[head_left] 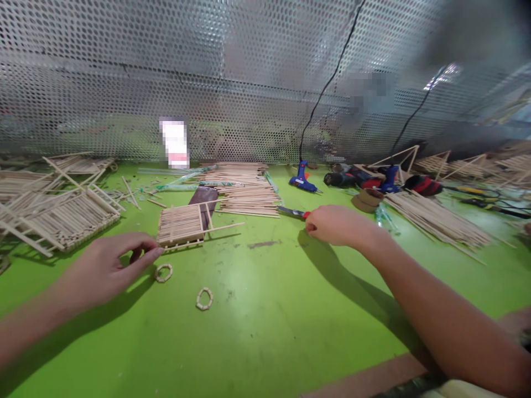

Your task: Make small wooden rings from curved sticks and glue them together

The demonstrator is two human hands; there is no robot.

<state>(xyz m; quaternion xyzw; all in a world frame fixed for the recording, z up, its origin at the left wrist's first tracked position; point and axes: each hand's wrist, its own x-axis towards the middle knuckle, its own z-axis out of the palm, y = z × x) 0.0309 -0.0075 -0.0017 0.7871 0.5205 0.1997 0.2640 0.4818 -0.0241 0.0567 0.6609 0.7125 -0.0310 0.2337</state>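
Observation:
A small wooden-stick model (pixel 180 224) stands on the green table left of centre, with two long sticks jutting from its right side. The thumb and fingers of my left hand (pixel 118 265) are closed at its near left corner. Two small rings of short wooden pieces lie close by, one ring (pixel 163 273) just below the model and another ring (pixel 204 299) nearer to me. My right hand (pixel 338 225) is wrapped around the red handle of a knife (pixel 293 211). Its dark, narrow blade points left toward a pile of loose wooden sticks (pixel 249 193).
More stick models (pixel 70 218) crowd the left side. Behind the knife a blue glue gun (pixel 305 178) rests by the perforated metal wall (pixel 249 127). To the right are a brown tape roll (pixel 367 200), another stick bundle (pixel 440 224) and red-and-black tools (pixel 423 185).

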